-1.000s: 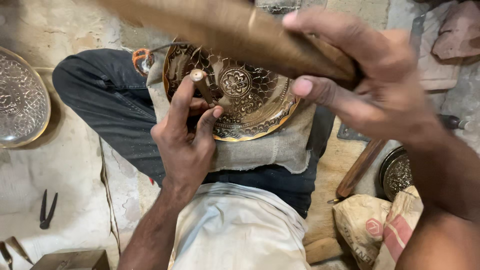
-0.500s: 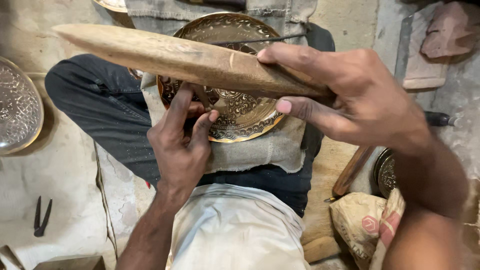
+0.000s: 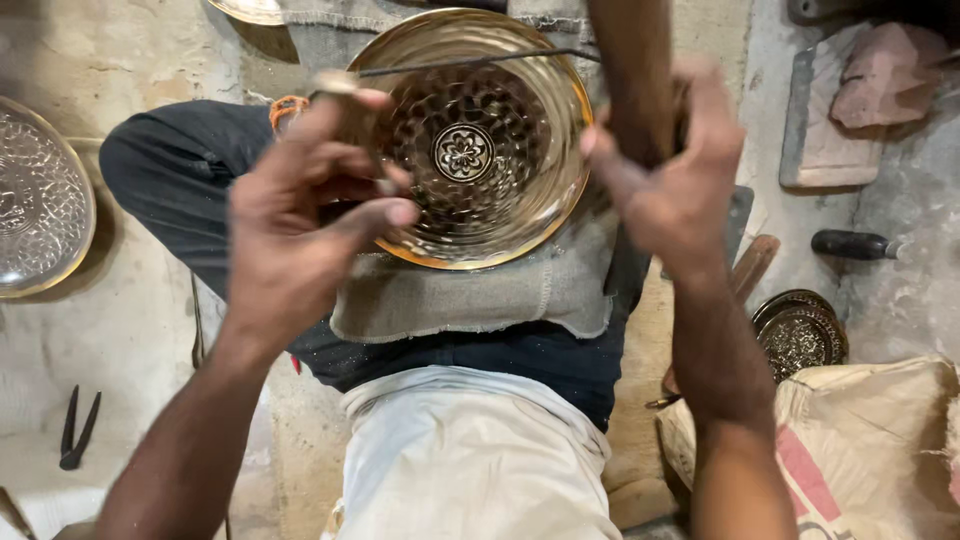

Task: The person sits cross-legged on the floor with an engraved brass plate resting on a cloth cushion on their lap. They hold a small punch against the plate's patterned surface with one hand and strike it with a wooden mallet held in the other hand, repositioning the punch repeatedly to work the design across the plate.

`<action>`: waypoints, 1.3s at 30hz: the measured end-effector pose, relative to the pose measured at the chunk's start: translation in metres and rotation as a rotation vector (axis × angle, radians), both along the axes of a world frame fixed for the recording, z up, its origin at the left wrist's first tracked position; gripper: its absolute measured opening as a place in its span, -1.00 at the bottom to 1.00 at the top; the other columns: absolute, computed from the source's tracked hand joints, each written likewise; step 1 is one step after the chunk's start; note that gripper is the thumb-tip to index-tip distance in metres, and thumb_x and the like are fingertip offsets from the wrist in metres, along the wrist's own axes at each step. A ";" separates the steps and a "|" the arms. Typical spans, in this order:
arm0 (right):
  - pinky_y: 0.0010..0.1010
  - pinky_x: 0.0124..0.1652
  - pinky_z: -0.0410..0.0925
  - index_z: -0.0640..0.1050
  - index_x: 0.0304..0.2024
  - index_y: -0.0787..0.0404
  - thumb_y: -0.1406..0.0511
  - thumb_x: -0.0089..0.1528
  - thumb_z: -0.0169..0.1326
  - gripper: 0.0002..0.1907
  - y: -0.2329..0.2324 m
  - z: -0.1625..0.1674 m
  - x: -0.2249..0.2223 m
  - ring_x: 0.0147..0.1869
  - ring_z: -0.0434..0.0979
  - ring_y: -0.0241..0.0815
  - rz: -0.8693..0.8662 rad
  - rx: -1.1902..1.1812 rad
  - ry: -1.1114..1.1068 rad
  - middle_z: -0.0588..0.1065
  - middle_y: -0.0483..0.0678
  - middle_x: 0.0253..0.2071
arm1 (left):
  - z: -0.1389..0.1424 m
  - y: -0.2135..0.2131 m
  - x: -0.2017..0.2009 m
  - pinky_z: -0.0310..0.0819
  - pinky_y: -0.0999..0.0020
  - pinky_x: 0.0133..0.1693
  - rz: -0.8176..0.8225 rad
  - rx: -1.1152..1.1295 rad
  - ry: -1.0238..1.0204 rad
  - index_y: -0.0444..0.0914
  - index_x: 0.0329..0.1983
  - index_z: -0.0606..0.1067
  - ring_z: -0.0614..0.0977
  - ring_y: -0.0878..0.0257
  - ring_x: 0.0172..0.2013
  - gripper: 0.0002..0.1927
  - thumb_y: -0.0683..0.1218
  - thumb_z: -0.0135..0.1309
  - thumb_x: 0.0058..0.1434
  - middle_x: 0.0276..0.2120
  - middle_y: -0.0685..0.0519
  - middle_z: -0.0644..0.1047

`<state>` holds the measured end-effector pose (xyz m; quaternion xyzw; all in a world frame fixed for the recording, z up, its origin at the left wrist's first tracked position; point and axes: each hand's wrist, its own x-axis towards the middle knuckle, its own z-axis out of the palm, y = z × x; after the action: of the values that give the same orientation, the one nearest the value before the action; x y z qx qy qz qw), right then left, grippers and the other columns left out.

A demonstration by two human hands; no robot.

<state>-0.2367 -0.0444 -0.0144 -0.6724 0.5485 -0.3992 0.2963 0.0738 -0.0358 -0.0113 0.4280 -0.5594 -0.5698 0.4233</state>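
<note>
The right hand (image 3: 665, 175) is gripping a wooden mallet (image 3: 635, 70) upright over the brass bowl (image 3: 470, 140) resting on the lap cloth (image 3: 480, 295). The left hand (image 3: 300, 220) is pinching a small punch (image 3: 335, 85) at the rim. A glancing blow could catch those fingers or dent the bowl.

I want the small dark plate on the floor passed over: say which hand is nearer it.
Right. The right hand grips a wooden mallet above the small dark plate; the left hand is across the brass bowl.
</note>
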 end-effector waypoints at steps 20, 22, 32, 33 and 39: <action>-0.52 -0.25 0.40 0.55 0.08 0.42 0.23 0.17 0.41 -0.46 0.134 -0.018 -0.020 -0.27 0.54 -0.29 -0.362 0.041 -0.420 0.56 -0.04 -0.26 | -0.014 -0.043 -0.058 0.70 0.26 -0.17 -0.554 -0.470 -0.257 -0.17 0.29 0.45 0.77 0.17 -0.22 -0.37 -0.34 0.23 0.13 -0.10 -0.12 0.67; -0.53 -0.26 0.39 0.55 0.09 0.41 0.22 0.19 0.39 -0.47 0.140 -0.021 -0.023 -0.28 0.53 -0.28 -0.345 0.068 -0.448 0.56 -0.05 -0.27 | -0.012 -0.041 -0.060 0.68 0.24 -0.20 -0.559 -0.460 -0.300 -0.16 0.28 0.47 0.76 0.15 -0.25 -0.37 -0.33 0.24 0.12 -0.12 -0.11 0.68; -0.50 -0.10 0.43 0.53 0.21 0.41 0.24 0.32 0.29 -0.49 0.150 -0.031 -0.048 -0.17 0.55 -0.22 -0.252 0.058 -0.042 0.56 0.00 -0.17 | -0.012 -0.037 -0.063 0.68 0.17 -0.25 -0.570 -0.428 -0.415 -0.10 0.22 0.53 0.75 0.15 -0.32 -0.44 -0.31 0.19 0.13 -0.14 -0.05 0.69; -0.50 -0.13 0.44 0.53 0.20 0.39 0.23 0.31 0.31 -0.50 0.150 -0.033 -0.047 -0.20 0.56 -0.23 -0.267 0.051 -0.154 0.57 0.00 -0.18 | -0.014 -0.037 -0.062 0.68 0.19 -0.25 -0.574 -0.412 -0.418 -0.09 0.22 0.53 0.75 0.16 -0.33 -0.45 -0.30 0.19 0.15 -0.15 -0.05 0.69; -0.48 -0.03 0.43 0.48 0.25 0.45 0.22 0.31 0.28 -0.43 0.143 -0.028 -0.050 -0.09 0.57 -0.19 -0.213 0.110 -0.050 0.57 0.07 -0.11 | -0.019 -0.031 -0.056 0.74 0.38 -0.25 -0.529 -0.435 -0.350 -0.12 0.27 0.51 0.77 0.25 -0.27 -0.39 -0.42 0.06 0.16 -0.15 -0.04 0.70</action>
<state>-0.2866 0.0984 -0.0428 -0.5828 0.6305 -0.4143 0.3020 0.0182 -0.0666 -0.0301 0.2601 -0.8221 -0.4456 0.2408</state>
